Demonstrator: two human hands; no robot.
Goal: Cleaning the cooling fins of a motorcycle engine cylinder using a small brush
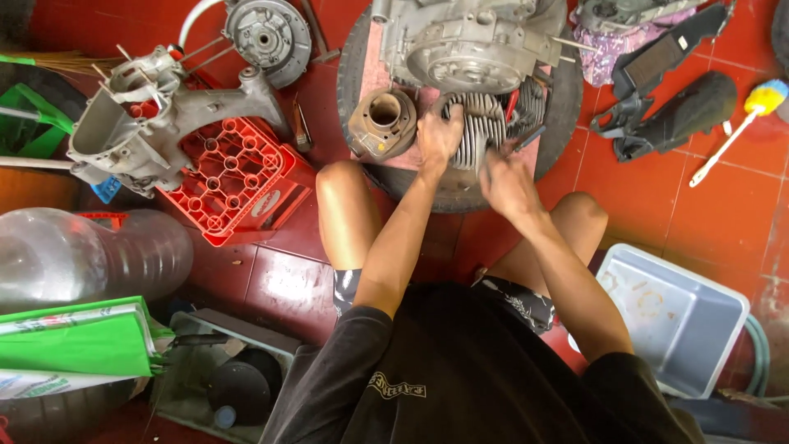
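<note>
1 finned cylinder head (481,131) is positioned on a tyre (460,191), in front of 1 engine block (464,45). 1 cylinder barrel (380,122) is placed just beside it. 1 crankcase half (156,123) is supported on 1 red crate (238,177). The left hand (438,138) is laid on the fins, fingers partly curled. The right hand (508,185) is closed loosely at the fins; what it grips cannot be determined.

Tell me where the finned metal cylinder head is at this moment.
In the head view, the finned cylinder head sits top centre on a tyre, below the engine case, right of the brown cylinder, with both hands on it.
</note>
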